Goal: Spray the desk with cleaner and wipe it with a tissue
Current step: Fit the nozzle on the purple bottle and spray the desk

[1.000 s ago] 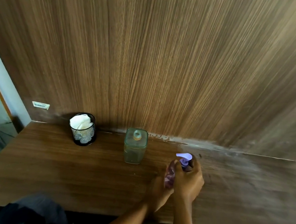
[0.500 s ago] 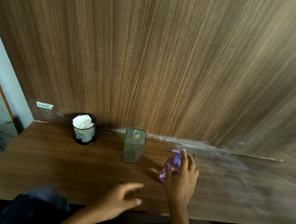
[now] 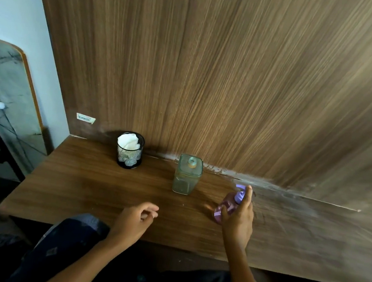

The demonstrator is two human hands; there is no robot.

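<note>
Our right hand (image 3: pixel 239 217) is wrapped around a small purple spray bottle (image 3: pixel 227 206), tilted with its lilac nozzle toward the far left and the forefinger lying over the pump head; the bottle sits low above the counter (image 3: pixel 84 183), and we cannot tell whether its base touches the wood. Our left hand (image 3: pixel 136 217) holds nothing, fingers loosely curled, hovering near the front edge of the counter, well apart from the right.

We see a dark wood-grain counter running left to right, backed by a tall panel (image 3: pixel 210 74) of the same striped wood. To the right of the bottle the surface turns pale and dusty, with grey streaks, and a whitish chipped line runs along the joint where counter meets panel. A clear square jar (image 3: pixel 187 175) with a small round cap stands far of our hands, just left of the bottle. Further left, close to the panel, a black mesh cup (image 3: pixel 130 151) holds crumpled white tissue (image 3: pixel 128 141). A small sticker (image 3: pixel 86 118) is stuck low on the panel at the left. Beyond the counter's left end we see a pale wall (image 3: pixel 18 3) and a mirror-like board with an orange rim (image 3: pixel 3 98).
</note>
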